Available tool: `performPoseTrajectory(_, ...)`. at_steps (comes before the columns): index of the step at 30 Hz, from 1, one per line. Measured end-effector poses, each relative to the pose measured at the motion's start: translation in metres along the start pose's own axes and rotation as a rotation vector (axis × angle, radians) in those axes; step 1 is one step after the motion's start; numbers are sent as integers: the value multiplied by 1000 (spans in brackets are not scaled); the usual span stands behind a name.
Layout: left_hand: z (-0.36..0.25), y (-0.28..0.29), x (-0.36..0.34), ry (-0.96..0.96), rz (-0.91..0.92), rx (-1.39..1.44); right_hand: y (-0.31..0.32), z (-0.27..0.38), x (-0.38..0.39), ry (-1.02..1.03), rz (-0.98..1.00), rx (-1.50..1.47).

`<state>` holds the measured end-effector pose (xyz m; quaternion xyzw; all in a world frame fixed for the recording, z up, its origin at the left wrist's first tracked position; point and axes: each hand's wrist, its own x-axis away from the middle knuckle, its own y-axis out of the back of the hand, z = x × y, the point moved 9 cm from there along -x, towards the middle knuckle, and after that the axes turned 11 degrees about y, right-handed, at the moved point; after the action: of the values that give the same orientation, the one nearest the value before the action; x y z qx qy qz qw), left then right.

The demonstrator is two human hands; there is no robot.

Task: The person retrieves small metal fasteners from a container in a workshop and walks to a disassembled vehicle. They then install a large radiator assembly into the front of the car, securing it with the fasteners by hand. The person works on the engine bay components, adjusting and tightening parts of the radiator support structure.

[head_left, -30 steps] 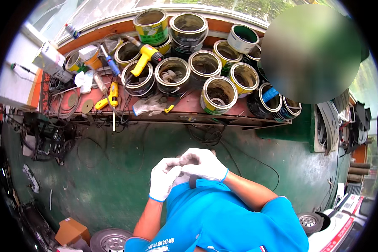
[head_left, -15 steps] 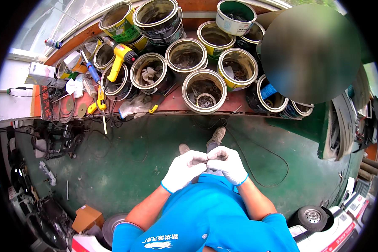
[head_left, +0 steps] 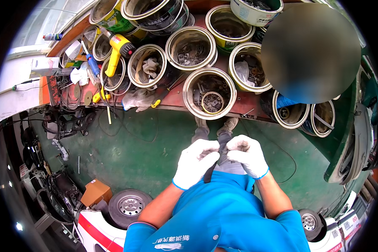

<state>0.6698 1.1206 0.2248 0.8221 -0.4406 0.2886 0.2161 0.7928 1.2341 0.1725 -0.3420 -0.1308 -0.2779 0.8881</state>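
Your left hand (head_left: 196, 163) and right hand (head_left: 248, 154), both in white gloves, meet in front of your chest, fingers curled and pinched together on a dark strap (head_left: 211, 171) that runs down from between them over your blue shirt (head_left: 222, 210). What the fingertips grip at the top of the strap is too small to tell. Below the hands, your shoes (head_left: 216, 124) stand on the green floor (head_left: 130, 155). Just beyond them is a red shelf (head_left: 172, 97) crowded with open metal cans; the nearest can (head_left: 210, 93) holds small metal parts and a ring. Further left lie a yellow heat gun (head_left: 116, 50) and a grey rag (head_left: 139, 99).
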Motion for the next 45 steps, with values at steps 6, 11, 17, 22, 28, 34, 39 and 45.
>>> performPoseTrajectory(6, -74, 7, -35, -540, -189, -512, 23, 10, -3, 49, -189, 35)
performPoseTrajectory(11, -80, 7, -79, -573, -315, -1040, 32, 10, -2, 92, -272, 64)
performPoseTrajectory(17, -59, -16, -184, -568, -259, -1422, 32, 5, -7, 89, -300, 8)
performPoseTrajectory(22, -44, -27, -235, -437, -59, -1520, 36, 8, -3, 158, -344, -7)
performPoseTrajectory(28, -31, -38, -250, -667, 7, -1533, 48, 13, 5, 205, -436, -15)
performPoseTrajectory(34, -24, -35, -255, -699, 50, -1517, 53, 16, 1, 185, -463, 27)
performPoseTrajectory(39, -29, -34, -254, -659, 66, -1473, 56, 19, 1, 168, -473, 44)
performPoseTrajectory(45, -32, -32, -254, -658, 52, -1478, 59, 19, 5, 167, -481, 60)
